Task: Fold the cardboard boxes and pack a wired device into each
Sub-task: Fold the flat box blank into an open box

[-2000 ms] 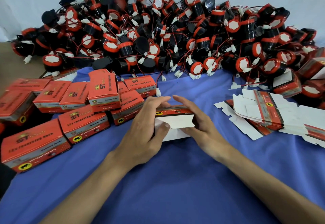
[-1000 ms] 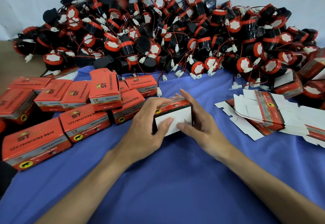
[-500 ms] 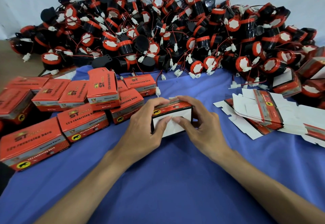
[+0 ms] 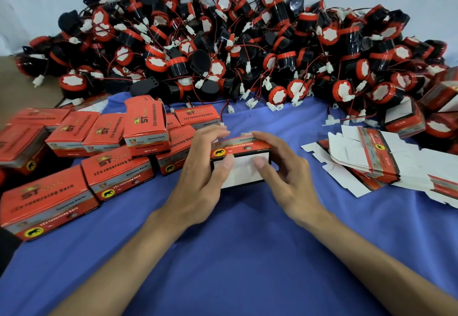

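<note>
A small red cardboard box [image 4: 241, 148] stands on the blue cloth in the middle, its white flap side facing me. My left hand [image 4: 200, 177] grips its left end, thumb pressed on the white flap and fingers curled over the top. My right hand [image 4: 285, 174] holds the right end the same way, thumb on the flap. Behind them lies a big heap of black-and-red wired devices [image 4: 223, 50] with white connectors. What the box holds is hidden.
Several closed red boxes [image 4: 116, 172] crowd the left side. A stack of flat unfolded box blanks [image 4: 371, 162] lies at the right. More boxes [image 4: 406, 120] sit at the far right by the heap. Blue cloth [image 4: 235, 253] covers the near area.
The loose white flap has been pushed flat against the box by both thumbs. The box now stands more upright, and my right fingers have curled over its top.
</note>
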`<state>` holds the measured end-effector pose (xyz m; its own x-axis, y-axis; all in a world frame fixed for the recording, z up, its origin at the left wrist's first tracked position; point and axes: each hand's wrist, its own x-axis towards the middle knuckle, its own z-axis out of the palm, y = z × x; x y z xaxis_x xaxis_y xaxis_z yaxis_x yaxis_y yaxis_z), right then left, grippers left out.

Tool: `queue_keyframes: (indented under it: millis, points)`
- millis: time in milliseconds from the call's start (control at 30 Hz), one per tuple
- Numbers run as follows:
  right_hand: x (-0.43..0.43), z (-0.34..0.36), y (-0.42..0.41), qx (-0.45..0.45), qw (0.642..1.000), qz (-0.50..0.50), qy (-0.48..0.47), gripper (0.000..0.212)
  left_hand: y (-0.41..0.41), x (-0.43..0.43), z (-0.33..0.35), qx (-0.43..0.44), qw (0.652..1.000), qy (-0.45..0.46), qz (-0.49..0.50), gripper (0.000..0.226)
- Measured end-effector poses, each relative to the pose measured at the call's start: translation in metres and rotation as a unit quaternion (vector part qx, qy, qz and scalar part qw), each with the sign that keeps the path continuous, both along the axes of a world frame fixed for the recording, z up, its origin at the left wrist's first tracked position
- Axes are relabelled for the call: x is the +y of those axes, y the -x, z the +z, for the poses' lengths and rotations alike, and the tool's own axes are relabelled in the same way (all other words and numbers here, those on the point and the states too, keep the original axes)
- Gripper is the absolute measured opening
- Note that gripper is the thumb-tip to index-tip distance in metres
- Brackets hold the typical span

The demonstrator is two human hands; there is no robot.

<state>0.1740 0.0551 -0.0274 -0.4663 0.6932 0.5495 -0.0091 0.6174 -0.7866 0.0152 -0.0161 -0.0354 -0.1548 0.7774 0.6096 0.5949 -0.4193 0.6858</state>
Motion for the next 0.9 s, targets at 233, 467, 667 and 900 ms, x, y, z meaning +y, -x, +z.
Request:
queue_keyframes:
  millis: [233, 467, 667, 900]
  points:
    - [0.003, -0.002, 0.002, 0.016, 0.998, -0.033, 0.042, 0.026, 0.000, 0.001, 0.002, -0.044, 0.998, 0.051, 0.010, 0.050]
    - [0.003, -0.006, 0.000, -0.005, 1.000, -0.024, -0.011, 0.036, 0.003, -0.003, 0.009, -0.154, 0.980, 0.096, -0.084, 0.040]
    - [0.002, -0.006, 0.001, -0.021, 0.993, -0.006, -0.119, 0.036, 0.003, -0.005, 0.013, -0.200, 0.968, 0.110, -0.101, 0.043]
    - [0.000, -0.004, 0.001, -0.013, 0.995, -0.005, -0.100, 0.042, -0.004, -0.007, 0.014, -0.149, 0.979, 0.106, -0.090, 0.049]
